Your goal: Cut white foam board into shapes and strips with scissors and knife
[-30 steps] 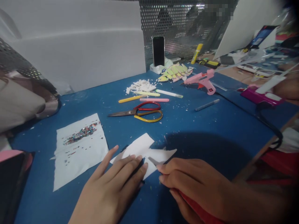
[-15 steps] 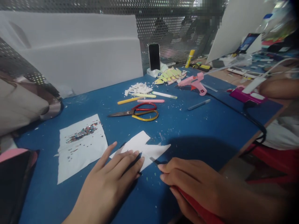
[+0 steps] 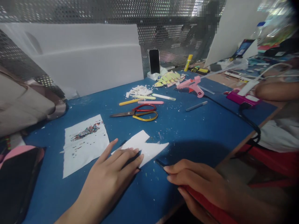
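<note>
My left hand (image 3: 114, 171) lies flat, fingers stretched, pressing down a white paper piece (image 3: 146, 146) on the blue table (image 3: 198, 130). My right hand (image 3: 198, 182) is closed round a red-handled craft knife (image 3: 161, 164). Its dark blade tip pokes out past my fingers, just off the paper's near right edge. Left of the hands lies a second white sheet (image 3: 86, 146) with a heap of coloured glitter bits (image 3: 87, 131) on it.
Red and yellow scissors (image 3: 140, 112), coloured sticks (image 3: 149, 99), white scraps (image 3: 140, 91), a pink glue gun (image 3: 191, 86) and a phone (image 3: 154, 61) stand farther back. A white board (image 3: 88, 62) leans behind. Another person's arm (image 3: 273, 88) rests at the right.
The knife tip has slid off the white paper toward me and to the right. My left hand stays on the paper. The view has tilted up a little.
</note>
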{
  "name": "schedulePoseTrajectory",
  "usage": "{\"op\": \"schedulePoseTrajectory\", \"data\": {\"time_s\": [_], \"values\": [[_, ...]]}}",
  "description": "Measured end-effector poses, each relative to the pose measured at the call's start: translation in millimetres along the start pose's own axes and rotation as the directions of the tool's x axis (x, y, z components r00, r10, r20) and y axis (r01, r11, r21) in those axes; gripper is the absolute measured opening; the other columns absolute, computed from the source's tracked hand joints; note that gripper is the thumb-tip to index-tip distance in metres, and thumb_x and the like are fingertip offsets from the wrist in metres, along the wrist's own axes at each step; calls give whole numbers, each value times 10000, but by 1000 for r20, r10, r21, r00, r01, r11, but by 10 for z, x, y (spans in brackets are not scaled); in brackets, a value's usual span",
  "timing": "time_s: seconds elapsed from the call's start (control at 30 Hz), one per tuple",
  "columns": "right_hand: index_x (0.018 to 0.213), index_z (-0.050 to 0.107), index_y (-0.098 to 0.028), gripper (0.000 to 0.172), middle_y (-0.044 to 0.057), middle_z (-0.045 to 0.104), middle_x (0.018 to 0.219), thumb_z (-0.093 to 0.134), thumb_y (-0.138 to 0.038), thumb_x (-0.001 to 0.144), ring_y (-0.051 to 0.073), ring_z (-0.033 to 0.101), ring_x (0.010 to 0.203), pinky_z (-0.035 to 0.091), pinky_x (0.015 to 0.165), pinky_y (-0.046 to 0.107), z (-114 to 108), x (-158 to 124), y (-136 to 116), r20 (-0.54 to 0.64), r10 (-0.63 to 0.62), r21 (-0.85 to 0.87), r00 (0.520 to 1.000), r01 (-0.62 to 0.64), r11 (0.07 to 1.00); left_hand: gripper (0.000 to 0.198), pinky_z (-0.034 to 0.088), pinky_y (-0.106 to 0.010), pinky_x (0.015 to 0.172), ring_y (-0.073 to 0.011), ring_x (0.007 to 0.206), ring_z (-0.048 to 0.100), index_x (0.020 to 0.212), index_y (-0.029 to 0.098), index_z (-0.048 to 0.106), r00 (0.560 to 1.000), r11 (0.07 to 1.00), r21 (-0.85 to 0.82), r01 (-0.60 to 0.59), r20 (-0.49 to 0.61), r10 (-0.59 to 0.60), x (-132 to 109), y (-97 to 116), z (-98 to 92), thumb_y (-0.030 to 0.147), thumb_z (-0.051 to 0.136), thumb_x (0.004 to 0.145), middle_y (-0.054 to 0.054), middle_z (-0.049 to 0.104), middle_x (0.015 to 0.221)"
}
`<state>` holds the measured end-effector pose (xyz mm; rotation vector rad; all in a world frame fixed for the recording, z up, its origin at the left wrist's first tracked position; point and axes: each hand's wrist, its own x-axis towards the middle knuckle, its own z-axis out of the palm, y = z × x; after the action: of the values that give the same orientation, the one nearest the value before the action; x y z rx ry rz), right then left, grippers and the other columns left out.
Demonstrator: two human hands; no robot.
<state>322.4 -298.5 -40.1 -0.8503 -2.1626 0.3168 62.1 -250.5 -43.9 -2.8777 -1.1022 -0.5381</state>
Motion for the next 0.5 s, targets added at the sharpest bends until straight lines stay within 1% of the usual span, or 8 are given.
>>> {"op": "schedulePoseTrajectory", "data": {"time_s": [0.1, 0.17, 0.23, 0.3, 0.37, 0.43, 0.5], "values": [[1008, 594, -157, 203, 82, 676, 1007, 476, -75, 864, 114, 667, 904, 546, 778, 193, -128, 5, 70, 23, 61, 137, 998, -63, 989, 264, 244, -542, 1156, -179, 1079, 647, 1209, 287, 613, 999, 1000, -18, -14, 39, 15, 25, 1, -68, 259, 548, 955, 0, 685, 1169], [1008, 600, -161, 183, 90, 667, 1031, 507, -99, 863, 137, 650, 952, 537, 818, 237, -242, 64, 152, 8, 71, 133, 997, -71, 989, 273, 252, -557, 1147, -185, 1055, 647, 1220, 256, 584, 997, 999, -24, -21, 78, 23, 49, 4, -106, 284, 552, 951, -25, 674, 1168], [1027, 603, -163, 184, 100, 662, 1049, 529, -127, 862, 166, 635, 994, 525, 849, 281, -346, 155, 258, -23, 34, 102, 999, -32, 994, 261, 283, -563, 1130, -192, 1030, 642, 1194, 221, 564, 995, 999, -36, -5, 98, 8, 80, 13, -122, 301, 555, 946, -46, 665, 1153], [1014, 606, -163, 158, 94, 658, 1027, 527, -142, 879, 170, 633, 987, 514, 857, 294, -421, 260, 365, -16, 2, 107, 1000, 0, 994, 241, 373, -552, 1065, -222, 1044, 618, 1129, 198, 556, 995, 998, -57, 39, 89, -34, 116, 29, -115, 337, 567, 932, -74, 642, 1155], [997, 604, -156, 127, 88, 652, 1000, 522, -162, 900, 163, 628, 961, 503, 852, 292, -464, 369, 448, 10, -19, 127, 1000, 18, 992, 243, 462, -526, 954, -268, 1078, 578, 1045, 187, 550, 993, 993, -66, 100, 77, -95, 156, 52, -93, 381, 595, 905, -110, 602, 1179], [970, 601, -150, 114, 88, 643, 1005, 502, -163, 917, 156, 614, 964, 485, 866, 294, -484, 470, 498, 62, -46, 119, 997, 38, 992, 232, 489, -504, 877, -297, 1083, 550, 968, 185, 544, 985, 985, -69, 160, 75, -155, 196, 76, -66, 386, 623, 881, -125, 572, 1193], [933, 597, -151, 118, 92, 640, 1035, 479, -145, 923, 163, 591, 1010, 454, 912, 314, -489, 552, 530, 124, -98, 72, 987, 90, 993, 175, 475, -502, 876, -295, 1077, 541, 911, 192, 538, 978, 976, -80, 202, 76, -196, 228, 93, -44, 338, 628, 875, -113, 566, 1190]]}}
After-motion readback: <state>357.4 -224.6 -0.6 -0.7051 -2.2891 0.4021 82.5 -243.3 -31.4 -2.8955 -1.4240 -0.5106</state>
